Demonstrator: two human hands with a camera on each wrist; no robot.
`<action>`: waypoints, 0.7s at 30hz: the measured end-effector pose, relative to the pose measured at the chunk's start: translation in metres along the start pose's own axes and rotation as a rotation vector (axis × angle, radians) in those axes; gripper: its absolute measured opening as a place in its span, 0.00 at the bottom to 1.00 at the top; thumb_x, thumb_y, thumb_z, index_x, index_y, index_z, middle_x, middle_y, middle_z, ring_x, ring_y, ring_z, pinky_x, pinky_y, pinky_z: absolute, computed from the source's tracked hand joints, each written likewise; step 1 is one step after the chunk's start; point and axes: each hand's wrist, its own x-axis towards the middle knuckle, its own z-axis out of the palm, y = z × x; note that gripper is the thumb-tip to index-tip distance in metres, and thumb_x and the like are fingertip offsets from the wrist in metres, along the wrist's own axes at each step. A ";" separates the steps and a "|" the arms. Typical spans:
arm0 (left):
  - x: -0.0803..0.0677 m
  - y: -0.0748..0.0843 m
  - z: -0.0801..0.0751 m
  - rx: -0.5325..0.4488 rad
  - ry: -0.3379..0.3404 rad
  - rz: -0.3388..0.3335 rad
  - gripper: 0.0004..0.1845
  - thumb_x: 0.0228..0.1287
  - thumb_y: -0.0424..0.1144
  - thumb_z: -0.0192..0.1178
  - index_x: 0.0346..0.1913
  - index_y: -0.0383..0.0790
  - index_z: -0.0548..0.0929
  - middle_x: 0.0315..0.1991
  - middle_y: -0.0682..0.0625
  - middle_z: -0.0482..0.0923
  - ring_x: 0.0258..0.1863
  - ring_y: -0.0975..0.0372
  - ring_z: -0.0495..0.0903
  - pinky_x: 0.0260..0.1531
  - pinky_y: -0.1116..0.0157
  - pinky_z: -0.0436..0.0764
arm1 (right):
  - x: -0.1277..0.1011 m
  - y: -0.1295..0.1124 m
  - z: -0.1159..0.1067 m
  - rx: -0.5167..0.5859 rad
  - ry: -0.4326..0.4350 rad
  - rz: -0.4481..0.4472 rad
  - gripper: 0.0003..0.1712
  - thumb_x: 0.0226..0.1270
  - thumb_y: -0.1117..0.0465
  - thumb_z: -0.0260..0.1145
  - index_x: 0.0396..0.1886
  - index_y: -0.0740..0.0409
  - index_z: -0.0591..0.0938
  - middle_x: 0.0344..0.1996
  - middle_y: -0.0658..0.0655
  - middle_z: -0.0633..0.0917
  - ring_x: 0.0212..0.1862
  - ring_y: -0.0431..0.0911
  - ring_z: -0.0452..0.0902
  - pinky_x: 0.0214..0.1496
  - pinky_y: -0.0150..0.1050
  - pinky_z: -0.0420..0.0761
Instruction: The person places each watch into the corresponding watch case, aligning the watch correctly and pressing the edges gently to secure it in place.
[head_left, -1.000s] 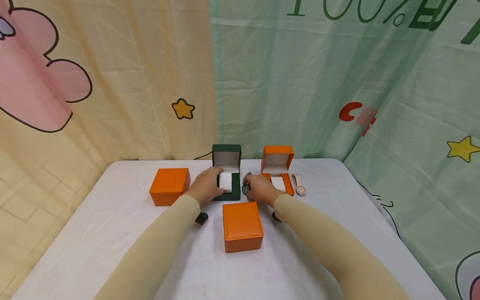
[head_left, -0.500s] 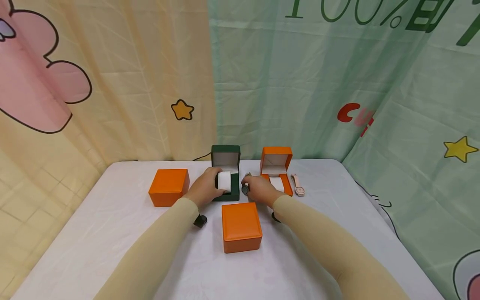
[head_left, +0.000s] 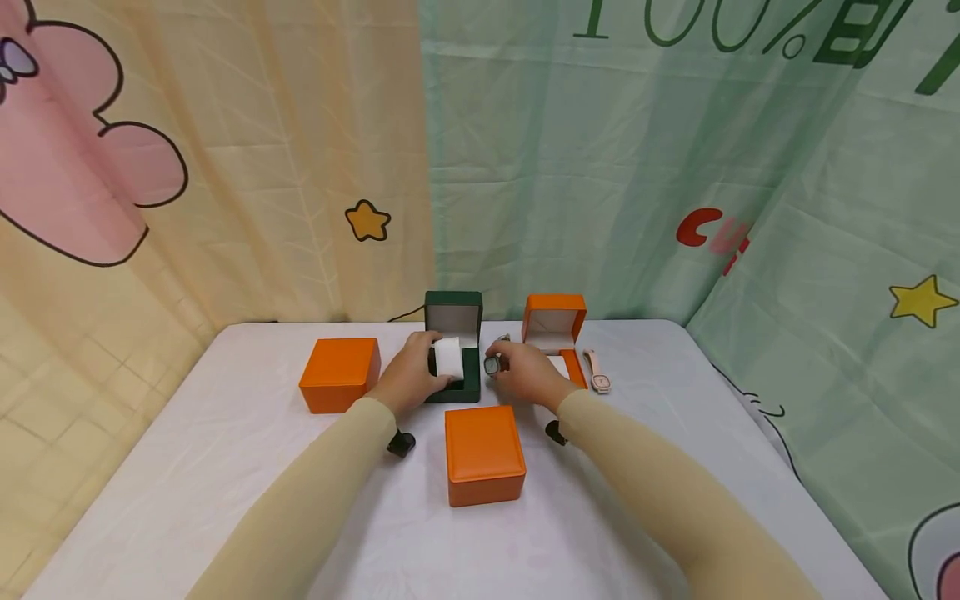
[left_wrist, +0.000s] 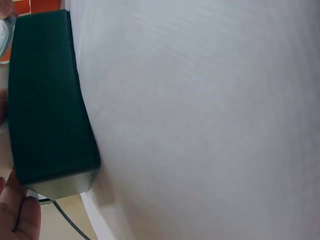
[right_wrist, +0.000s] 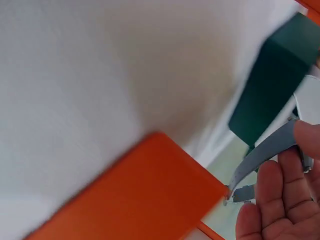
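A green watch box [head_left: 471, 367] stands with its lid up at the back of the table. Between thumb and fingers, my left hand [head_left: 408, 375] grips a white watch cushion [head_left: 449, 358], tilted and raised a little in that box. My right hand [head_left: 525, 371] holds a wristwatch [head_left: 492, 365] with a round dial, just right of the green box. Its grey strap [right_wrist: 265, 150] curves out from the fingers in the right wrist view. The left wrist view shows the green box's side [left_wrist: 52, 95], with left fingertips [left_wrist: 25, 217] at one end; the cushion is hidden there.
An open orange watch box [head_left: 573, 367] with a white cushion is partly behind my right hand. A pink watch [head_left: 598, 375] lies to its right. Closed orange boxes stand at the left [head_left: 340, 375] and front [head_left: 485, 454] of the white-covered table [head_left: 585, 533].
The white cushion has risen slightly and tilted in my left hand. My right hand has lifted a little, with the watch dial turned more toward the head camera.
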 end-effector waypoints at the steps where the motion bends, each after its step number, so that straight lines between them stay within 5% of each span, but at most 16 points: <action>1: -0.001 0.001 -0.001 -0.005 0.008 0.007 0.43 0.64 0.46 0.76 0.76 0.41 0.65 0.74 0.41 0.65 0.64 0.49 0.76 0.74 0.48 0.73 | -0.002 -0.001 -0.003 0.023 0.009 -0.003 0.21 0.73 0.63 0.71 0.63 0.50 0.82 0.49 0.55 0.88 0.48 0.49 0.82 0.62 0.49 0.86; 13: -0.024 0.023 -0.027 -0.132 0.004 0.149 0.43 0.65 0.39 0.75 0.77 0.41 0.62 0.70 0.40 0.64 0.54 0.49 0.80 0.58 0.56 0.87 | -0.021 -0.019 -0.024 0.096 0.104 -0.117 0.23 0.72 0.61 0.73 0.64 0.46 0.81 0.43 0.50 0.88 0.49 0.46 0.85 0.55 0.45 0.88; 21: -0.038 0.030 -0.038 -0.097 0.016 0.230 0.42 0.66 0.41 0.75 0.77 0.42 0.64 0.72 0.41 0.64 0.55 0.47 0.80 0.53 0.56 0.89 | -0.033 -0.033 -0.030 0.136 0.122 -0.196 0.24 0.73 0.61 0.72 0.65 0.48 0.80 0.46 0.51 0.89 0.49 0.47 0.85 0.55 0.43 0.89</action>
